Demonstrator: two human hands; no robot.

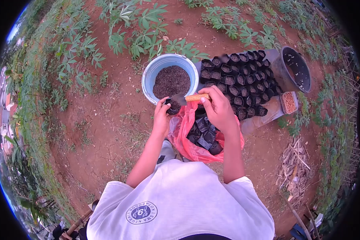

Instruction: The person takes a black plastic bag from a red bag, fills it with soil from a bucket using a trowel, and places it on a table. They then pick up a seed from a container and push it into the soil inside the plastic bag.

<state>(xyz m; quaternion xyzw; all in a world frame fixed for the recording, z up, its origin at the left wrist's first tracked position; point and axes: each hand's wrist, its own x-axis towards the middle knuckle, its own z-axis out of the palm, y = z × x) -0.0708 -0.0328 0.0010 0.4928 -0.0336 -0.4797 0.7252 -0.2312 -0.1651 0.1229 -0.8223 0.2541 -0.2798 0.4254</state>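
Note:
My left hand [162,115] grips a small black planting bag [173,107] near the front rim of a blue basin [147,82] that holds dark soil [172,82]. In my right hand [218,107] is the wooden handle of a hand trowel [197,97], its grey blade pointing left at the mouth of the bag. Below both hands lies an open red plastic bag [180,138] with folded black planting bags [206,134] inside.
Rows of soil-filled black planting bags [244,80] stand on a board to the right. Beyond them are a dark bucket [280,72] tilted on its side and a clear box of tan seeds [289,103]. Leafy plants [144,24] grow behind, and dry stalks [294,168] lie at right.

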